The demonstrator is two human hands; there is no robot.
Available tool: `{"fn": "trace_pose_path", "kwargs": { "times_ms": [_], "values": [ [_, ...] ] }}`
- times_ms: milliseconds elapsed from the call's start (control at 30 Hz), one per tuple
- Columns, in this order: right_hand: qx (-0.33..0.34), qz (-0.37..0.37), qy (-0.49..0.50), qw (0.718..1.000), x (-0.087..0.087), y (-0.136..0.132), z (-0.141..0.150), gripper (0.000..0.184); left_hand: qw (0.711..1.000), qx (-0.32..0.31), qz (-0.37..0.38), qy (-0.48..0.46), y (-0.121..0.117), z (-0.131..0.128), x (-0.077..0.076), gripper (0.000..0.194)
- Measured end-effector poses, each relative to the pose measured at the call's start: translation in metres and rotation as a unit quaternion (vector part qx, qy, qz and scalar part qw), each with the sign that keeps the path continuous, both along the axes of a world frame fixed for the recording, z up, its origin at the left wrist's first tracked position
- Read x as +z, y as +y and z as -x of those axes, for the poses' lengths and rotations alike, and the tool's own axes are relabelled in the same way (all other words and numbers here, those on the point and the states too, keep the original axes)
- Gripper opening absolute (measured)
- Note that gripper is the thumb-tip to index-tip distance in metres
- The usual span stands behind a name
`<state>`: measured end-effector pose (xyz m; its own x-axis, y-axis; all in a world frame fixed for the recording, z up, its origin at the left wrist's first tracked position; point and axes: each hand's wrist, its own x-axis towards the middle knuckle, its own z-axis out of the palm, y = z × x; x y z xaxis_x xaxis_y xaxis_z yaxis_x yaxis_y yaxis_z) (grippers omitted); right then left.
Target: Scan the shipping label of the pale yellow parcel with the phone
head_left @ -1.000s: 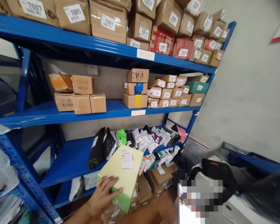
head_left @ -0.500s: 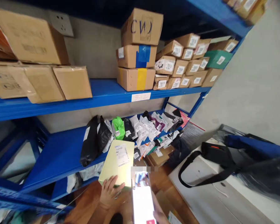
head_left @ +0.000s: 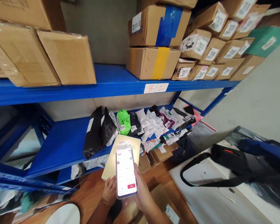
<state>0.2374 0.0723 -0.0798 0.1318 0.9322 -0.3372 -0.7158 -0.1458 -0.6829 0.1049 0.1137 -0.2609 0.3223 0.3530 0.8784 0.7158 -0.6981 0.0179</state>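
My left hand (head_left: pixel 109 191) grips the near end of a pale yellow box (head_left: pixel 110 163), its fingers over the lower left corner. The label on the box is mostly covered by a smartphone (head_left: pixel 126 174). My right hand (head_left: pixel 142 189) is closed round that phone, which is held upright over the box. Its lit screen has a red button near the bottom. Just beyond the box, bagged parcels lie on a blue shelf, among them a bright green parcel (head_left: pixel 123 122) and a long black parcel (head_left: pixel 93 133).
Cardboard boxes (head_left: pixel 154 63), many with number labels, are stacked on the upper blue shelf (head_left: pixel 112 90). At right stands a white cabinet (head_left: pixel 193 193) with a black strapped bag (head_left: pixel 228 158). An open carton (head_left: pixel 161 202) sits on the floor, and a round white top (head_left: pixel 64 214) is lower left.
The phone has moved up and left, now in front of the box's label, and its screen shows a different page. The view has moved closer to the shelves.
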Motion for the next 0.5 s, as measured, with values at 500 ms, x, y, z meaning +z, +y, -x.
{"fn": "trace_pose_path", "kwargs": {
  "times_ms": [500],
  "values": [
    [0.019, -0.018, 0.009, 1.000, -0.0063, 0.0102, -0.0003, 0.059, 1.000, 0.002, -0.011, 0.008, -0.0006, 0.0022, -0.0116, 0.023]
  ]
}}
